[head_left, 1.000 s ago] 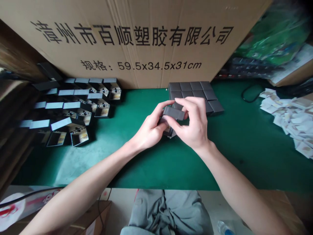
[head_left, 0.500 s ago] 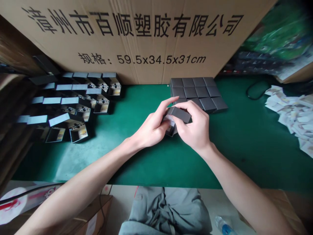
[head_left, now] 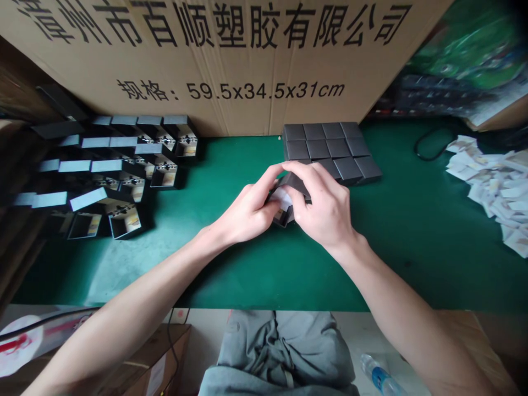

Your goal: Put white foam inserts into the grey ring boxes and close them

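A small black hinged box [head_left: 297,183] is held between both hands above the green table, its lid tilted up. My left hand [head_left: 249,214] is closed round the box's left side, thumb at the front opening. My right hand [head_left: 325,203] grips the lid and right side, with its thumb reaching into the opening. A white slip [head_left: 282,197] shows inside between the two thumbs; which thumb presses it I cannot tell. Behind my right hand lies a block of closed black boxes [head_left: 325,140]. Rows of opened boxes [head_left: 126,220] stand to the left.
A large cardboard carton [head_left: 239,115] stands along the back of the green table [head_left: 247,275]. Loose white slips [head_left: 490,187] are heaped at the right, beside a black cord [head_left: 429,157]. Plastic-wrapped goods [head_left: 462,60] sit at the back right. A bottle [head_left: 379,377] lies below the table edge.
My right fingers have moved left over the lid, nearly meeting my left fingertips. More of the white slip shows in the opening. The whole view has shifted slightly.
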Demonstrator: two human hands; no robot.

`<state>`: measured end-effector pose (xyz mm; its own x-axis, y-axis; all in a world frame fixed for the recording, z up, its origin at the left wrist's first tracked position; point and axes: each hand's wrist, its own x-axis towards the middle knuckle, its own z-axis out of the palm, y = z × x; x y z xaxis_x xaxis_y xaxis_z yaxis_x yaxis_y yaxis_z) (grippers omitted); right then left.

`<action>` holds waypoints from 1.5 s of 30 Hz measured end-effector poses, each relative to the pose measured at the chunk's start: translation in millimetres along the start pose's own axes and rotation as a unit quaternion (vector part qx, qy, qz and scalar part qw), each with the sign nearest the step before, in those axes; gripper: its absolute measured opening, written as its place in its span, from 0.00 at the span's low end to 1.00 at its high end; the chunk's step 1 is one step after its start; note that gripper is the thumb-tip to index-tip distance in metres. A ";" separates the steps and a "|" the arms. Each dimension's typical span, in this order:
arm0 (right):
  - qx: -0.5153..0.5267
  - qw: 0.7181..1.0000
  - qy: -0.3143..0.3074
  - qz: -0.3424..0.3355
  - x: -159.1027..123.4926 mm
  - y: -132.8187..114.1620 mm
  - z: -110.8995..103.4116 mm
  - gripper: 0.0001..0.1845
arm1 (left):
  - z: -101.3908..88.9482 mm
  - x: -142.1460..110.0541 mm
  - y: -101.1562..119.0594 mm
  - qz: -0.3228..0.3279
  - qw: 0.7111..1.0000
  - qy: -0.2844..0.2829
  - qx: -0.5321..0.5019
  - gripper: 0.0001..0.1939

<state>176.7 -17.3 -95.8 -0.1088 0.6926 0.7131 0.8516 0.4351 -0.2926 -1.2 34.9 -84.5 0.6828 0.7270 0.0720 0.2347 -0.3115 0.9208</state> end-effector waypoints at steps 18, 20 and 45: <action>-0.112 0.989 0.000 -0.097 1.1 -0.5 -7.1 0.18 | 4.5 -0.8 3.4 0.005 1.000 0.008 -0.027 0.38; -0.111 0.989 0.021 -0.099 -1.2 0.8 -3.7 0.18 | 3.6 -0.8 3.8 0.008 1.000 0.007 -0.027 0.38; -0.099 0.995 0.032 -0.004 -2.8 4.4 7.0 0.17 | 5.4 -0.5 -7.7 0.159 0.901 0.256 0.312 0.23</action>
<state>177.2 -13.3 -103.6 -0.0888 0.6492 0.7554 0.9357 0.3143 -0.1601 0.4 33.7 -93.7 0.4124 0.6778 0.6087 0.5360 -0.7208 0.4394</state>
